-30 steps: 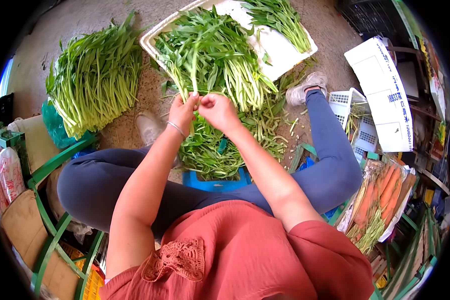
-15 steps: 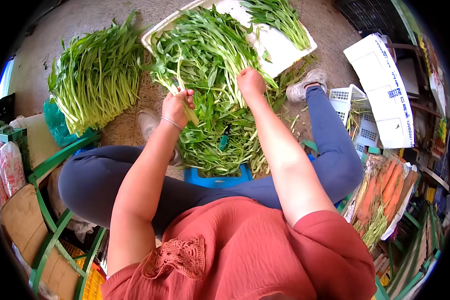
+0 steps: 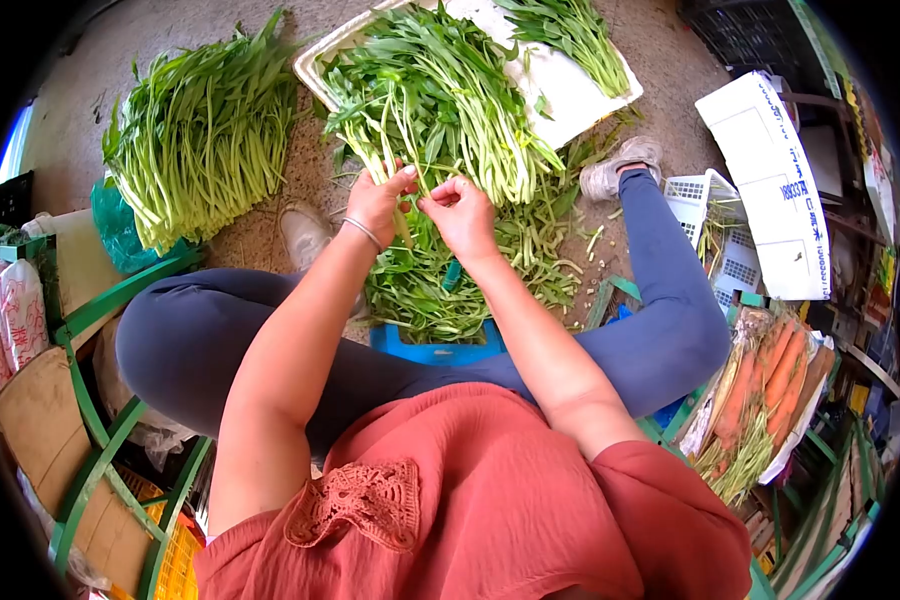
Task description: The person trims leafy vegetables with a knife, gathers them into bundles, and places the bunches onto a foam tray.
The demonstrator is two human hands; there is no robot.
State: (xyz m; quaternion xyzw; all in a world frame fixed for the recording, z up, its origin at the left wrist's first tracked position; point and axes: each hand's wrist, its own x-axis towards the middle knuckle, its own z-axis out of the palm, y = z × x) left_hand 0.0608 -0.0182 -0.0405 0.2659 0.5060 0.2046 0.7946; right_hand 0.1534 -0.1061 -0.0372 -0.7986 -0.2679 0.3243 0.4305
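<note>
My left hand, a bracelet at its wrist, is closed round a few leafy water spinach stems, their leaves pointing away from me. Close beside it, my right hand pinches a thin green stem between thumb and fingers. Just beyond both hands lies a heap of water spinach, partly over a white foam tray. Below the hands, trimmed leaves and stems fill a blue container. A small teal-handled tool lies on them, partly hidden by my right wrist.
A large stack of water spinach stands at left beside a green plastic bag. Another bunch rests on the tray's far end. To the right are a white basket, a white foam box and carrots.
My right hand has left the heap and come left and nearer to me, beside my left hand, pinching a stem. My left hand keeps its stems, shifted slightly right.
</note>
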